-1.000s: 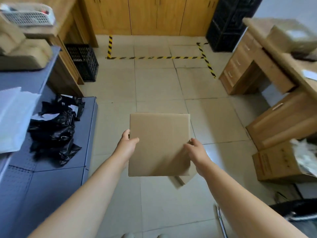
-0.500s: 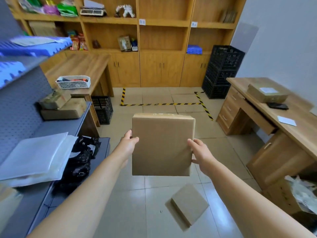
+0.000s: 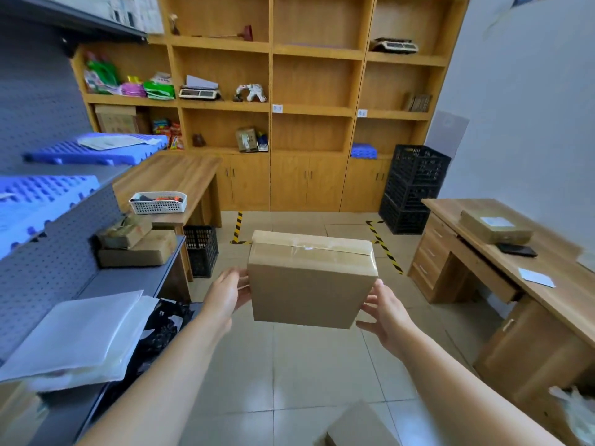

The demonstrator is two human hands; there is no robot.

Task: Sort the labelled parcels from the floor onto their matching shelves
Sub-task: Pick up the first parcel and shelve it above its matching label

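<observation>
left hand [image 3: 227,292]: arm outstretched, palm inward | right hand [image 3: 386,312]: outstretched, fingers spread

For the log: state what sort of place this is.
Probably a small stockroom or parcel-sorting office: tagged wooden shelving along the back wall, stacked black crates, and a taped cardboard parcel held between both hands.

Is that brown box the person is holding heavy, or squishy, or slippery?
Probably fairly light: the cardboard box is held up in the air by just the left hand and right hand at its sides. It looks stiff, with flat faces and sharp edges. The shiny tape on top could be slippery.
</observation>
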